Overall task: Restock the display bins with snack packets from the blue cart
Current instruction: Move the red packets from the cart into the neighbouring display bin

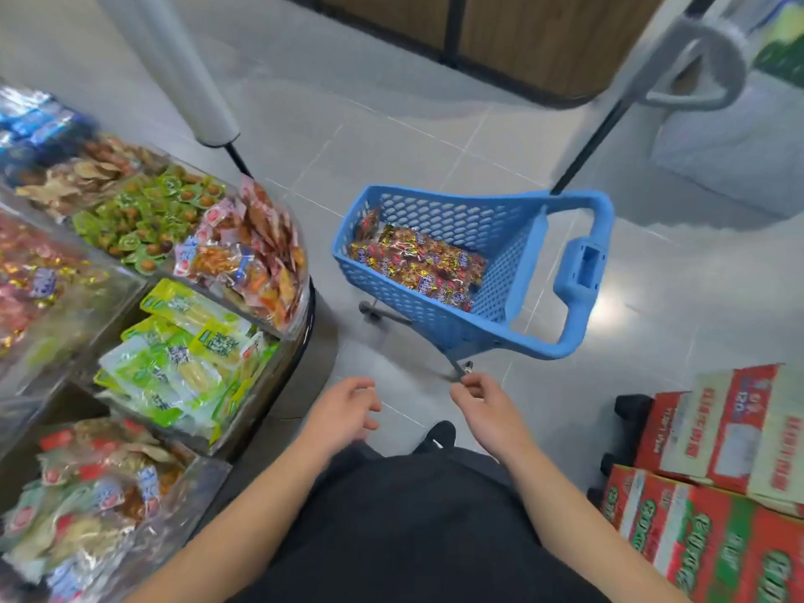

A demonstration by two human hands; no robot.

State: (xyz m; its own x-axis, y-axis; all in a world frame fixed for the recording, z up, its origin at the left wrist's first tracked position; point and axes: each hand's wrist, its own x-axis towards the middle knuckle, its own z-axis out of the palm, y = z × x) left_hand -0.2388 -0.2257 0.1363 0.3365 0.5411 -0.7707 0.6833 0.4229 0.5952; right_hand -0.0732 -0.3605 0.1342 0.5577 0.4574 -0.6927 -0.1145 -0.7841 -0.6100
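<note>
Blue perforated plastic cart (457, 272) on grey floor, red-yellow snack packets (417, 265) inside. Clear acrylic display bins (278, 324) left of cart. Left hand (343, 411) and right hand (485, 406) near cart's handle end, fingers loosely curled, holding nothing.

Bright, even overhead light; glare on floor tiles (609, 313) nr cart; edges blurred w/ wide-angle warp.

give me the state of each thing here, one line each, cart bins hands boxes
blue cart: upright on the floor, partly filled with red and yellow snack packets
display bins: stocked, packets heaped inside
left hand: empty, fingers loosely curled
right hand: empty, fingers loosely curled, near the cart's frame
cardboard boxes: closed, stacked
</note>
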